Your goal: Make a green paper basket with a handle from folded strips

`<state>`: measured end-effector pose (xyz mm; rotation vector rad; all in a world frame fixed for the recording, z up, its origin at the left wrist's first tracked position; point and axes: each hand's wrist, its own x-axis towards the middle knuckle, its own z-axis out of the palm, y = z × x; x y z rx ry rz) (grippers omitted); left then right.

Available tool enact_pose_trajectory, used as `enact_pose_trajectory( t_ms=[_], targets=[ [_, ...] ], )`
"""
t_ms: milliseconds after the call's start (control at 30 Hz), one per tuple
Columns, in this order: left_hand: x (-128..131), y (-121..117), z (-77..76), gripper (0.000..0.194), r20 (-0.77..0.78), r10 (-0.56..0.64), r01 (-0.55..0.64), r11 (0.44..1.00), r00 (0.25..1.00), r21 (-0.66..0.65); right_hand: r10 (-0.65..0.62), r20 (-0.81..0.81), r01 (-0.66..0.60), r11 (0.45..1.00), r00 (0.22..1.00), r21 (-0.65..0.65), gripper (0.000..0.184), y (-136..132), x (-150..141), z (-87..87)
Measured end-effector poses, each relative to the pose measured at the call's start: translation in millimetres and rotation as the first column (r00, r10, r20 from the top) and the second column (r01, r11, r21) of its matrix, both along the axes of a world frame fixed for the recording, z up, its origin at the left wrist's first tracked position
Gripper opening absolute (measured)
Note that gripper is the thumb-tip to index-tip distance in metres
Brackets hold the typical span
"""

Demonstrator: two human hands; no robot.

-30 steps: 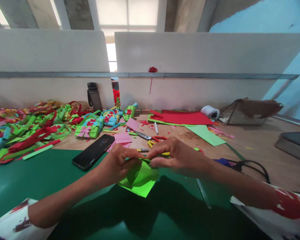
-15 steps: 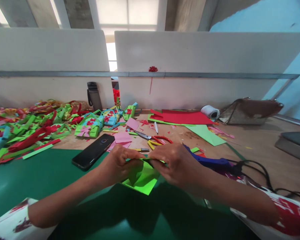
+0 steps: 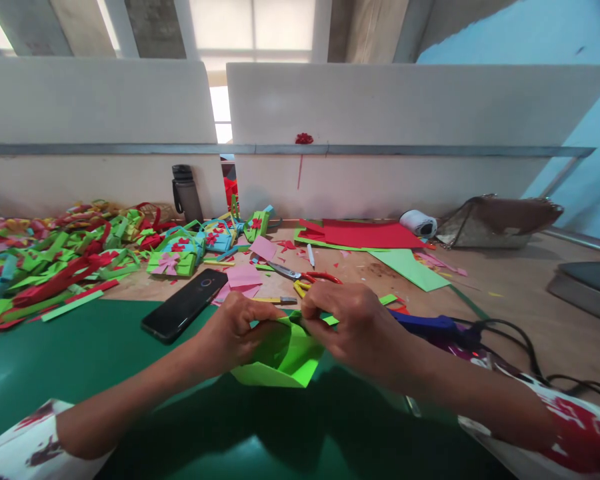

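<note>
A folded piece of bright green paper (image 3: 285,370), shaped like a small open pocket, is held above the green mat (image 3: 100,373). My left hand (image 3: 237,330) pinches its upper left edge between thumb and fingers. At the upper right edge my right hand (image 3: 347,320) pinches the paper too, and a narrow green strip shows beside those fingers. The fingertips of both hands nearly meet at the top, partly hiding the edge there. Just beyond the hands lie scissors (image 3: 305,275) with red handles and a yellow-handled tool, partly covered by my right hand.
A phone (image 3: 185,307) lies left of my hands. Green and red paper strips (image 3: 80,260) and small decorated paper bags (image 3: 173,261) pile up at the left. Behind are a bottle (image 3: 187,193), red sheets (image 3: 370,235) and a handbag (image 3: 503,220). A blue tool (image 3: 425,325) with a cable is at right.
The green paper has tilted, so its lower edge sits more level and more of its front face shows. My right hand has shifted slightly; both hands keep their pinch.
</note>
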<state>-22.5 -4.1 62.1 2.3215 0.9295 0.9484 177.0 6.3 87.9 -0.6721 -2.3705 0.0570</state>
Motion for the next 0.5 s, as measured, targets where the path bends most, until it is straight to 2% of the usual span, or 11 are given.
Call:
enact_pose_trajectory(
  t_ms=[133,400,500],
  targets=[
    [0.5,-0.8,1.5,0.023,0.032,-0.011,0.012,0.999,0.999,-0.03,-0.037,-0.036,0.037,0.999,0.999,-0.017,0.01,-0.8,-0.4,-1.4],
    [0.0,-1.0,0.3,0.024,0.012,-0.029,0.029,0.998,1.0,-0.055,0.007,0.005,-0.006,0.999,1.0,-0.042,0.015,-1.2,-1.5,-0.4],
    [-0.1,-1.1,-1.0,0.024,-0.004,-0.026,0.026,0.999,1.0,-0.027,0.006,0.0,-0.006,0.999,1.0,-0.046,0.015,-0.8,-1.4,-0.1]
  ],
)
